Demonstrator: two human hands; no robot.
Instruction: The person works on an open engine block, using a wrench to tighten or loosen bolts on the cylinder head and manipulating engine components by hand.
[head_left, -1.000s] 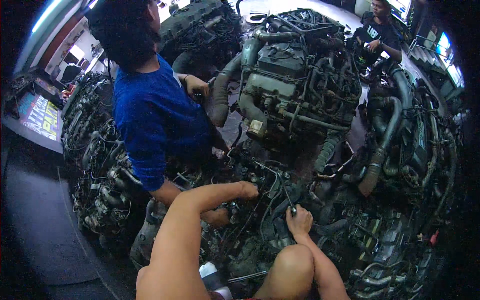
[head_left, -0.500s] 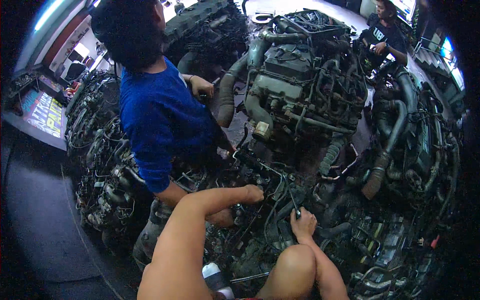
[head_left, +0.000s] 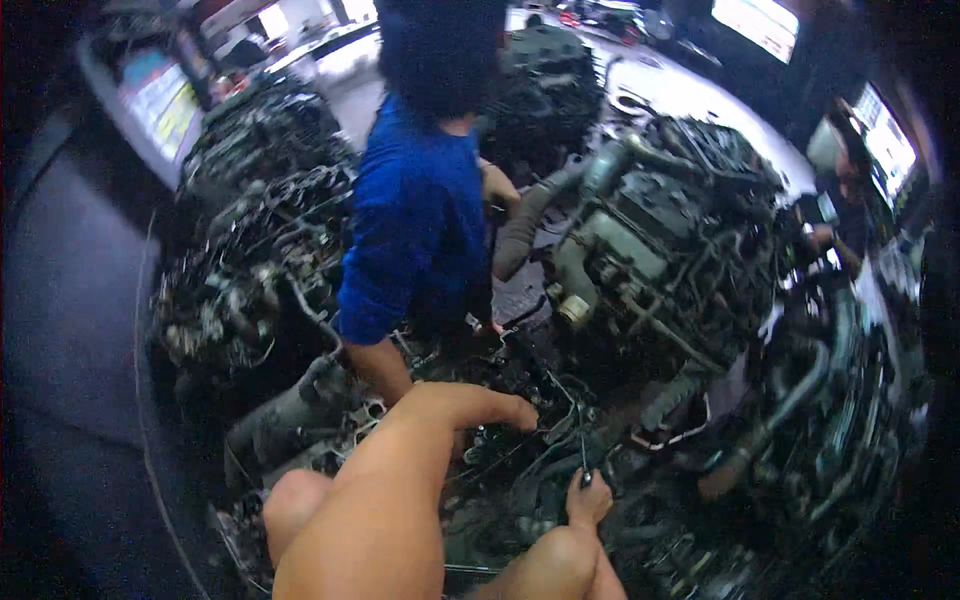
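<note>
My left hand (head_left: 522,413) reaches in among dark engine parts, its fingers curled against them; whatever is in its grip is hidden. In my right hand (head_left: 590,498) is a slim metal rod-like tool (head_left: 584,450), too blurred to name, with a dark handle end at the fist. Its shaft points away from me into hoses and brackets. Greasy engine parts (head_left: 500,470) lie beneath and between both hands. Just left of my left arm, a person in a blue shirt (head_left: 415,220) leans in, one arm reaching down into the same parts.
A large engine (head_left: 640,240) with wide pipes stands ahead. More engines crowd the left (head_left: 250,230) and right (head_left: 800,380). My bent knees (head_left: 555,565) are close below my arms. Another person (head_left: 845,190) is at the far right. Dark flooring (head_left: 80,400) runs along the left.
My view has swung, so the engines and the person in blue appear farther right. Both my hands remain at the engine parts, the right one still around the tool.
</note>
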